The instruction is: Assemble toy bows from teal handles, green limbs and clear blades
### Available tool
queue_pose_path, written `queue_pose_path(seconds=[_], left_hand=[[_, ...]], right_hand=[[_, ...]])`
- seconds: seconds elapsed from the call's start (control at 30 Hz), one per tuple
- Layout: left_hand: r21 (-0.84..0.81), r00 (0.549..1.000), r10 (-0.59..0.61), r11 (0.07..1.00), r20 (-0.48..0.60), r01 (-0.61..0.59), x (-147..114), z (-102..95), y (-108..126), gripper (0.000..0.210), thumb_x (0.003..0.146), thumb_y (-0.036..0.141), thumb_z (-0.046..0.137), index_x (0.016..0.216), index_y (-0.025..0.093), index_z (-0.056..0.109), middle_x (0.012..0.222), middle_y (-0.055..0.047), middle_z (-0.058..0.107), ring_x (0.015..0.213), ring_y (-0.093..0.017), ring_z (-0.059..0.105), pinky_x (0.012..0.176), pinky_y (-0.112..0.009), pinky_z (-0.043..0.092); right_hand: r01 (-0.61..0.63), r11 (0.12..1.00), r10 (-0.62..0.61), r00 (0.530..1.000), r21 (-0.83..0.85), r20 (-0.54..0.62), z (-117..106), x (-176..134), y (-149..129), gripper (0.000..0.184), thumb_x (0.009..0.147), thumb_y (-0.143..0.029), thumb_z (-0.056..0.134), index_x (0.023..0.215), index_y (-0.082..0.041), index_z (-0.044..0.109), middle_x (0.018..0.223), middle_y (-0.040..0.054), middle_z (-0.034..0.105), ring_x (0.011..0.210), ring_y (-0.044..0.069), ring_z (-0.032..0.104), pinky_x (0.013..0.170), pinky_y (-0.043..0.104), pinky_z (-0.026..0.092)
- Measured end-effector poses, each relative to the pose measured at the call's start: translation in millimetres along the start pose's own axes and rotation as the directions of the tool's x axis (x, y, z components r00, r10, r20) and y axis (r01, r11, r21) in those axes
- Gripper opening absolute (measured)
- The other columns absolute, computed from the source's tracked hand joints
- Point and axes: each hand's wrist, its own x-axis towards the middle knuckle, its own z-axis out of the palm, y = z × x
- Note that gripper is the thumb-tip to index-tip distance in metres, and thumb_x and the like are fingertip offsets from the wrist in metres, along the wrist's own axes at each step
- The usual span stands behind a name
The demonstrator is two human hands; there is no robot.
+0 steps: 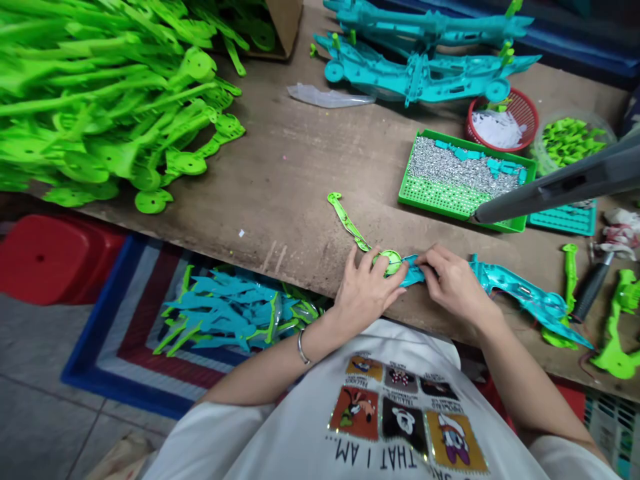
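My left hand (367, 287) lies over a bright green plastic part with a round end (391, 262), gripping it against the table. A long thin green arm (347, 221) reaches away from that hand. The round end meets a turquoise plastic piece (413, 273) between my hands. My right hand (453, 283) is closed, thumb and fingertips pinched at the turquoise piece; anything small inside the pinch is hidden. A longer turquoise section (520, 283) extends to the right from under that hand, with another green part (559, 339) beneath its far end.
A green basket (445, 193) holds small metal screws and turquoise bits. A grey powered tool (565, 180) juts in from the right. Green parts (100, 100) are heaped at left; turquoise bodies (415, 73) lie at the back. Below the table edge stands a blue-edged crate (95, 340) of parts.
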Motion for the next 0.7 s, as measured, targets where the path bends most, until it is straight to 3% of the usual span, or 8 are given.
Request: queue_pose_path(seconds=[0.23,0.4,0.57,0.7], left_hand=[[0.004,0.999,-0.028,1.000,0.025,0.028,0.0,-1.3,3.6,0.052,0.097,0.041,0.061,0.147,0.032,0.053,0.129,-0.016,0.059,0.137,-0.039,0.045,0.115,-0.070,0.029],[-0.003,0.998,-0.049,0.999,0.032,0.049,-0.4,-1.3,6.3,0.054,0.097,0.040,0.061,0.149,0.034,0.049,0.132,-0.015,0.059,0.140,-0.039,0.043,0.116,-0.070,0.029],[0.080,0.994,-0.057,0.996,0.095,0.049,1.5,-6.8,8.5,0.052,0.100,0.042,0.056,0.150,0.034,0.049,0.132,-0.014,0.059,0.140,-0.038,0.044,0.115,-0.068,0.032],[0.112,0.991,-0.057,0.993,0.117,0.044,2.5,-9.7,9.0,0.052,0.100,0.043,0.054,0.151,0.035,0.048,0.132,-0.014,0.059,0.140,-0.038,0.044,0.116,-0.066,0.033]], right_hand=[[0.067,0.976,-0.068,0.998,-0.207,0.000,-3.0,-0.4,9.7,0.018,0.099,-0.018,0.050,0.099,-0.020,0.068,0.092,0.0065,0.062,0.088,0.021,0.059,0.075,0.031,0.045],[0.146,0.935,-0.144,0.989,-0.323,0.032,-3.7,-2.0,12.6,0.022,0.096,-0.013,0.051,0.098,-0.021,0.071,0.095,0.0078,0.060,0.089,0.021,0.056,0.068,0.031,0.040],[0.140,0.967,-0.142,0.990,-0.212,0.008,-13.3,-8.0,20.0,0.029,0.093,-0.009,0.050,0.107,-0.021,0.072,0.097,0.0084,0.060,0.087,0.021,0.058,0.071,0.031,0.045],[0.046,0.996,-0.052,0.996,-0.082,-0.073,-16.1,-15.7,28.7,0.021,0.095,-0.010,0.049,0.103,-0.017,0.066,0.096,0.0083,0.063,0.088,0.021,0.063,0.079,0.033,0.051]])
